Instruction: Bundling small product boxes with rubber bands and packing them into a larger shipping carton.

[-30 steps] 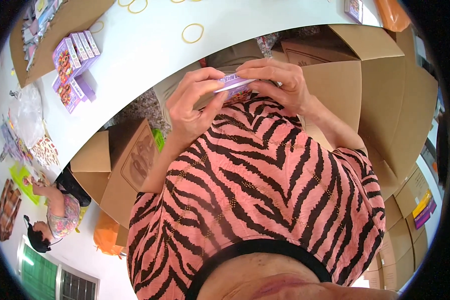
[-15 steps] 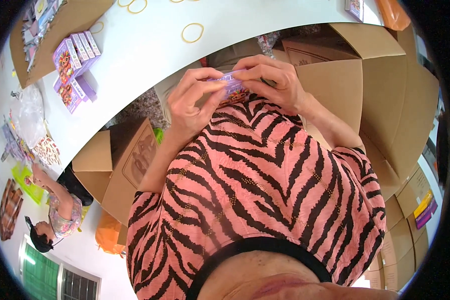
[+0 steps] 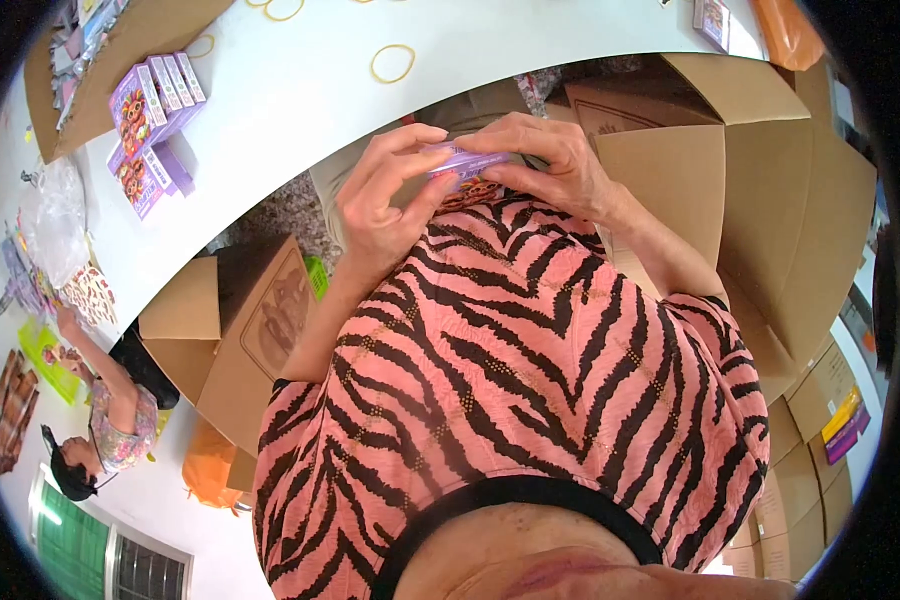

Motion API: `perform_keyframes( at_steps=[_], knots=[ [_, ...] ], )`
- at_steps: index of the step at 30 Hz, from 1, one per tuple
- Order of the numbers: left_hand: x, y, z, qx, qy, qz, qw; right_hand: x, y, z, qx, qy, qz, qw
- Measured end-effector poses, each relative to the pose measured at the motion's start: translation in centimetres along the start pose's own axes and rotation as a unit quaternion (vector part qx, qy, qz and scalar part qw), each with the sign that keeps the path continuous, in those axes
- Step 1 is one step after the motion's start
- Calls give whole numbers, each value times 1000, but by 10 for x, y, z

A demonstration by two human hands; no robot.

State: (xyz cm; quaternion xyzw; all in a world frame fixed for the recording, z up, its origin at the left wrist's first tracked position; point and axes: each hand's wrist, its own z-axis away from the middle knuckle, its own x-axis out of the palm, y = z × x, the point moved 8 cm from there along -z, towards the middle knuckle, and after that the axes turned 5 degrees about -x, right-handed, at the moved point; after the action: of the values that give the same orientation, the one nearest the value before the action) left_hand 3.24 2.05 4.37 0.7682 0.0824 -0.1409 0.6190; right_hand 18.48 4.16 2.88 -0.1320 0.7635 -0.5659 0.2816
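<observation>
Close to my chest, just off the table edge, I hold a small purple carton [image 3: 470,164] with a colourful printed picture on its front. My left hand [image 3: 378,200] pinches its left end between thumb and fingers. On the other end, my right hand [image 3: 560,165] has its fingers over the top and the thumb low against the front. The carton's back is hidden. Several similar purple cartons [image 3: 142,112] stand and lean together on the left part of the white table [image 3: 280,110].
Several rubber bands [image 3: 393,63] lie on the table. A cardboard box [image 3: 170,40] of small packs is at far left, beside a clear plastic bag [image 3: 58,220]. Open cardboard boxes flank me, left [image 3: 255,310] and right [image 3: 660,175]. A co-worker [image 3: 120,415] is at far left.
My fingers have shifted on the carton; my right thumb now sits at its front, and the carton's top edge is tilted differently. At far left, the co-worker's arm has moved slightly.
</observation>
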Motion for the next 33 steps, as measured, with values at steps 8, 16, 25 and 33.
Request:
perform_keyframes(
  at_steps=[8, 16, 25, 33],
  knots=[
    [0, -7, 0, -13, -5, 7, 1000, 4, 6, -4, 34, -12, -6, 999],
    [-5, -23, -1, -74, 30, 77, 994, 3, 29, 8, 174, 58, -13, 983],
    [-17, -31, 3, -62, 67, 24, 996, 15, 36, -31, 184, 16, -7, 983],
    [-90, -20, -16, -101, 210, -189, 954, 67, 9, -114, 98, 46, -153, 982]
  ],
)
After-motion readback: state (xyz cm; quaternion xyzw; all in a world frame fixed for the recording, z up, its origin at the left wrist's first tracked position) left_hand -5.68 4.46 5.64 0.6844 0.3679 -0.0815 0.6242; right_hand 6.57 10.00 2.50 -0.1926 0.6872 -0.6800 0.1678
